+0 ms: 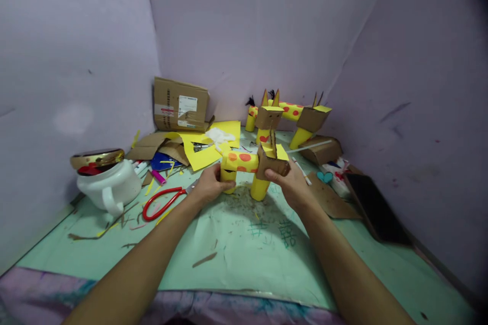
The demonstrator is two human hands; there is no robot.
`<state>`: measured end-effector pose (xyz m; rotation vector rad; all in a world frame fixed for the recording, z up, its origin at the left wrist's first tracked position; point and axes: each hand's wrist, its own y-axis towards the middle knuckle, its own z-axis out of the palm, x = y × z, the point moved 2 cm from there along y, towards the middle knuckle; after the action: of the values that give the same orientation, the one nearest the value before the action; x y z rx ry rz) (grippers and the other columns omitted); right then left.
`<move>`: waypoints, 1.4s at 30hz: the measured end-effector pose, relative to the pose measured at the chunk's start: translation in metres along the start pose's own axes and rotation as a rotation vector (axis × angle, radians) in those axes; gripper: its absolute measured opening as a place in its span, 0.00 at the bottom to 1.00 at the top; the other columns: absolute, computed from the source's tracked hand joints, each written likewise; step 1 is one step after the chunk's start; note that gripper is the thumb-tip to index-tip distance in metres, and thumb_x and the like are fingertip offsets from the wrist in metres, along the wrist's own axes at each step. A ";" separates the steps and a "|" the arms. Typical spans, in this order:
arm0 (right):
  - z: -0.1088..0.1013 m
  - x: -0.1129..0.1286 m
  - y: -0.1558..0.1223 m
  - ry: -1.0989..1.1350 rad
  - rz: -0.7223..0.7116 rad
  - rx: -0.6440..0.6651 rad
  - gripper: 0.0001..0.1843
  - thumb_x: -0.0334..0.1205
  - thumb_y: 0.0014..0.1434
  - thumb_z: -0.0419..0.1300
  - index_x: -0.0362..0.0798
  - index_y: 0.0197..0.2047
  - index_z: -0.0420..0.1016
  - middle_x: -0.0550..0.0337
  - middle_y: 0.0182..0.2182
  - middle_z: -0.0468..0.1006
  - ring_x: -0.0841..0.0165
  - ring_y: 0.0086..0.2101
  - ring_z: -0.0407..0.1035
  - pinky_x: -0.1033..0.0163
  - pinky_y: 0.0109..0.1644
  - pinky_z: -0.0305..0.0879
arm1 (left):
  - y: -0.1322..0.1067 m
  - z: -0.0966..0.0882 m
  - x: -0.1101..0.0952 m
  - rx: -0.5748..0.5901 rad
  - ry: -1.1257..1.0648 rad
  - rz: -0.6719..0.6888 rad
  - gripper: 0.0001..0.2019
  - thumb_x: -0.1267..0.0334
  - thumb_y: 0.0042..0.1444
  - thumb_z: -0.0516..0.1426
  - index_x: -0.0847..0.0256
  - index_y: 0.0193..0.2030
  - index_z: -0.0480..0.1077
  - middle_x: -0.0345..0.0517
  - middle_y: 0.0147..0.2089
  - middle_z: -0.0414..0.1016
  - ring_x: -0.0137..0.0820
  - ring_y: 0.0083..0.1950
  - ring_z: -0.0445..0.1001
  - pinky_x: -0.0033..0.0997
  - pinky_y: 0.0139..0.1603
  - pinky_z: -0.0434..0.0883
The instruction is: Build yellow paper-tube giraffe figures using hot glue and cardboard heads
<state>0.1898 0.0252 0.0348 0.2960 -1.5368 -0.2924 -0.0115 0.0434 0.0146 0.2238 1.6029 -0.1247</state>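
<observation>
A paper giraffe (244, 161) stands on the green sheet in front of me. Its body and legs are yellow rolls with orange-red spots, and its head is a brown cardboard box with yellow paper on top. My left hand (209, 185) is closed on its rear leg at the left. Around the cardboard head at the right, my right hand (293, 184) grips with the thumb on the near face; its other fingers are mostly hidden. Behind it stand two similar giraffes (270, 118), one with pointed ears, the other (313, 118) further right.
Red-handled scissors (171, 191) lie beside my left wrist. A white mug (102, 188) with a gold-rimmed item on top stands at left. Behind are a cardboard box (165, 106) and yellow paper (229, 128). A dark phone (375, 208) and cardboard scraps (331, 198) lie at right.
</observation>
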 end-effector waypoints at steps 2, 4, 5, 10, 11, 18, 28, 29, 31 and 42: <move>-0.001 -0.001 0.000 0.046 0.011 -0.003 0.32 0.46 0.41 0.69 0.50 0.50 0.68 0.54 0.46 0.75 0.57 0.46 0.69 0.55 0.49 0.66 | -0.001 0.000 0.000 0.013 0.001 0.005 0.21 0.67 0.33 0.64 0.64 0.38 0.68 0.47 0.40 0.75 0.37 0.40 0.73 0.39 0.44 0.69; -0.002 -0.001 -0.001 0.067 0.017 0.010 0.31 0.44 0.41 0.69 0.51 0.50 0.68 0.55 0.47 0.75 0.57 0.47 0.69 0.55 0.49 0.66 | -0.002 0.000 0.002 0.023 0.023 0.006 0.21 0.67 0.33 0.64 0.64 0.39 0.68 0.47 0.40 0.75 0.37 0.41 0.73 0.38 0.43 0.69; -0.002 -0.001 -0.001 0.066 0.016 0.021 0.31 0.43 0.41 0.70 0.51 0.50 0.68 0.55 0.47 0.75 0.57 0.47 0.69 0.55 0.49 0.66 | -0.002 0.000 0.003 0.027 0.037 0.005 0.21 0.68 0.33 0.64 0.64 0.39 0.68 0.47 0.41 0.75 0.38 0.41 0.73 0.38 0.43 0.69; -0.001 -0.001 -0.002 0.003 0.007 0.045 0.33 0.43 0.41 0.70 0.52 0.52 0.67 0.56 0.49 0.73 0.56 0.50 0.66 0.55 0.52 0.64 | 0.000 -0.003 0.011 0.036 0.076 0.000 0.22 0.69 0.32 0.65 0.65 0.39 0.69 0.48 0.41 0.76 0.41 0.42 0.73 0.40 0.43 0.69; -0.001 -0.001 -0.002 -0.004 0.005 0.045 0.35 0.44 0.40 0.70 0.52 0.53 0.67 0.55 0.50 0.73 0.56 0.51 0.66 0.54 0.53 0.64 | 0.000 -0.003 0.011 0.039 0.080 -0.001 0.23 0.69 0.32 0.65 0.65 0.40 0.69 0.49 0.41 0.76 0.41 0.43 0.73 0.40 0.44 0.69; -0.009 0.004 0.001 0.112 0.025 0.064 0.43 0.60 0.40 0.66 0.52 0.56 0.62 0.52 0.57 0.66 0.56 0.55 0.61 0.56 0.55 0.61 | -0.003 -0.006 0.005 0.158 0.015 -0.030 0.30 0.69 0.33 0.65 0.65 0.47 0.65 0.55 0.48 0.74 0.43 0.48 0.72 0.43 0.49 0.68; -0.050 -0.010 0.014 0.233 0.075 -0.406 0.15 0.43 0.44 0.63 0.53 0.38 0.69 0.60 0.38 0.75 0.66 0.36 0.72 0.58 0.41 0.69 | -0.001 -0.018 -0.010 0.168 -0.073 -0.030 0.24 0.79 0.30 0.56 0.62 0.40 0.70 0.49 0.45 0.76 0.41 0.47 0.72 0.41 0.49 0.67; -0.051 -0.012 0.014 0.219 0.107 -0.388 0.16 0.37 0.41 0.64 0.53 0.36 0.70 0.60 0.35 0.75 0.66 0.34 0.72 0.58 0.39 0.69 | 0.002 -0.022 -0.009 0.074 -0.070 -0.034 0.22 0.78 0.30 0.55 0.62 0.37 0.71 0.48 0.41 0.77 0.40 0.44 0.73 0.41 0.47 0.67; -0.046 -0.014 0.012 0.143 0.212 -0.250 0.19 0.28 0.35 0.62 0.51 0.34 0.72 0.61 0.32 0.76 0.66 0.31 0.71 0.59 0.37 0.69 | 0.008 -0.031 -0.008 -0.113 -0.072 -0.057 0.17 0.76 0.32 0.54 0.62 0.33 0.70 0.46 0.33 0.77 0.37 0.38 0.73 0.40 0.43 0.68; -0.020 -0.025 -0.010 -0.341 0.459 0.258 0.19 0.32 0.29 0.71 0.49 0.29 0.76 0.56 0.29 0.78 0.57 0.32 0.71 0.55 0.33 0.69 | 0.068 -0.005 -0.019 0.143 -0.113 -0.263 0.11 0.77 0.35 0.56 0.65 0.28 0.74 0.41 0.19 0.72 0.28 0.23 0.70 0.29 0.28 0.67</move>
<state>0.2090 0.0254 0.0078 0.0885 -1.9313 0.2313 -0.0010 0.1092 0.0375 0.1127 1.5060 -0.4482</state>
